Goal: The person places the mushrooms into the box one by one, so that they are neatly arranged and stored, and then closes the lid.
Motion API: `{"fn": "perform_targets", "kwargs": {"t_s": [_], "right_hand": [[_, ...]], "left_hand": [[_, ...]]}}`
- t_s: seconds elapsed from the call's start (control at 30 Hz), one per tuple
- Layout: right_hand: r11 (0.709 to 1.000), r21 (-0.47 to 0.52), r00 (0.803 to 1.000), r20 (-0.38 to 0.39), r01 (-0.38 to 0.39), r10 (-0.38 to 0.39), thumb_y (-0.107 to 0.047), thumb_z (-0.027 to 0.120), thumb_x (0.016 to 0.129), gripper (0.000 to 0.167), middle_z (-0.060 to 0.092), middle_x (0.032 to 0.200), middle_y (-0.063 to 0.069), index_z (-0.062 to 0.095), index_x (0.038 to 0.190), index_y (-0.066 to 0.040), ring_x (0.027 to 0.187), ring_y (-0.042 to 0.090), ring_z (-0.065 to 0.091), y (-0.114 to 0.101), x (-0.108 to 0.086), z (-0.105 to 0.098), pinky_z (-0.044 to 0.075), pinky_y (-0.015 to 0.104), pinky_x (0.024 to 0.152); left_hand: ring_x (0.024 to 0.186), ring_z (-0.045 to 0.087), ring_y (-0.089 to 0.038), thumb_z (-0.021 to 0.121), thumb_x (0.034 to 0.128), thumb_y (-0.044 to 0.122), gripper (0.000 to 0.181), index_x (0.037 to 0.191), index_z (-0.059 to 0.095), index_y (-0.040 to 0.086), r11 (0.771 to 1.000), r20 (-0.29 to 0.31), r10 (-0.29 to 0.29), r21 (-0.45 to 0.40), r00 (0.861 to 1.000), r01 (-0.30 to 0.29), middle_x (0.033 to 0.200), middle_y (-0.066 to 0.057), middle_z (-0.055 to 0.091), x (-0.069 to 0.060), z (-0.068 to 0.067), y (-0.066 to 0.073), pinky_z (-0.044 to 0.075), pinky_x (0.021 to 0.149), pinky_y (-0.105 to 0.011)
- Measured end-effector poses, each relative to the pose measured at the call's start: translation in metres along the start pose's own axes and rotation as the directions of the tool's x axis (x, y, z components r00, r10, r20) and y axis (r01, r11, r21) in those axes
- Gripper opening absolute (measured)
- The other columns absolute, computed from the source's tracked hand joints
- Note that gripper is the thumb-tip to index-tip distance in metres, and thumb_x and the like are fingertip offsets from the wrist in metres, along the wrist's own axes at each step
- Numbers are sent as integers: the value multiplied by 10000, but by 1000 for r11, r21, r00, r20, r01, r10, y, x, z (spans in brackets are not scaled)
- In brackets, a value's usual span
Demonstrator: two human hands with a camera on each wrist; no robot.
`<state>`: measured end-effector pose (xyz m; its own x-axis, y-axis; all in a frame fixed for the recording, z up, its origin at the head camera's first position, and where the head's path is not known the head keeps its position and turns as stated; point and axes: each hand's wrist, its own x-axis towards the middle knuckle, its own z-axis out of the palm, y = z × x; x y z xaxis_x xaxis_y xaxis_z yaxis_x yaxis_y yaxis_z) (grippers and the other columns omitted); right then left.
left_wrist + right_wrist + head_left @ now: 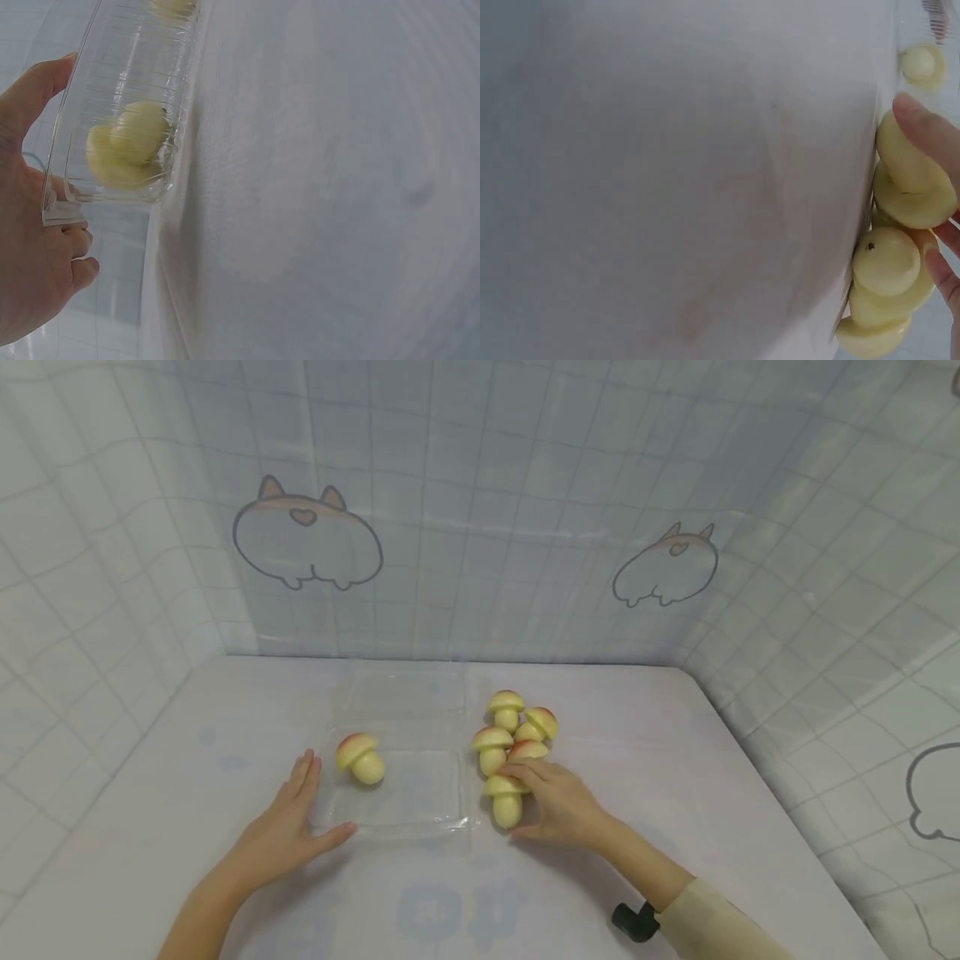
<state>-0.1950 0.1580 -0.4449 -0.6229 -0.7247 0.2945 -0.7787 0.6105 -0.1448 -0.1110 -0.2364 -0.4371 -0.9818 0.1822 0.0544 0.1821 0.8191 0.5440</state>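
Note:
A clear plastic box point(420, 825) with its lid point(405, 689) folded back lies on the table. Inside, at the left, rests one yellow mushroom point(366, 766) with a reddish cap top. My left hand point(288, 827) is at the box's near left corner, fingers along the side and thumb by the front edge; the left wrist view shows the box wall point(124, 67) beside the thumb. To the right of the box, my right hand point(562, 806) grips the nearest mushroom point(507, 810), fingers at its cap and thumb near its stem. Several similar mushrooms point(506, 710) cluster behind it.
Near the right sleeve lies a small black object point(636, 922), partly covered by the arm. The pale table point(637, 735) ends at a back wall hung with grid-patterned cloth point(495, 552), and similar cloth hangs at both sides.

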Motion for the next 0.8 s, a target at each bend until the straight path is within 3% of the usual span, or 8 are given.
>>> {"fn": "perform_targets", "kwargs": {"t_s": [0.17,0.37,0.67,0.8], "right_hand": [[1000,-11,1000,-19,18,-18,-438,886,606,885,548,1312,12,496,1342,-138,1201,208,528,-4,4,2,448,406,991],[1000,25,999,-37,-17,18,-407,887,623,846,559,1235,-24,469,1307,-136,1142,186,553,-3,3,8,473,378,952],[998,70,990,-141,-2,12,-362,878,611,854,545,1285,-13,490,1329,-111,1220,191,508,4,3,-1,438,384,1006],[997,78,975,-223,22,-4,-314,895,581,852,556,1271,26,510,1301,-72,1196,203,523,7,5,-10,450,371,992]], "left_hand": [[1431,26,-442,673,840,539,1112,1496,39,-97,1000,-10,-1,2,1000,1,1576,-253,-31,0,-1,0,189,1056,-668],[1419,40,-469,670,833,558,1125,1503,31,-81,1000,6,-18,2,1000,18,1573,-258,-33,0,0,0,189,1054,-673],[1418,32,-474,663,836,565,1127,1505,21,-75,1000,18,-31,-5,999,31,1577,-242,-55,0,-2,3,181,1051,-681],[1413,40,-483,663,841,556,1121,1506,16,-72,999,14,-32,-3,999,32,1580,-226,-74,0,-1,2,181,1042,-692]]}}
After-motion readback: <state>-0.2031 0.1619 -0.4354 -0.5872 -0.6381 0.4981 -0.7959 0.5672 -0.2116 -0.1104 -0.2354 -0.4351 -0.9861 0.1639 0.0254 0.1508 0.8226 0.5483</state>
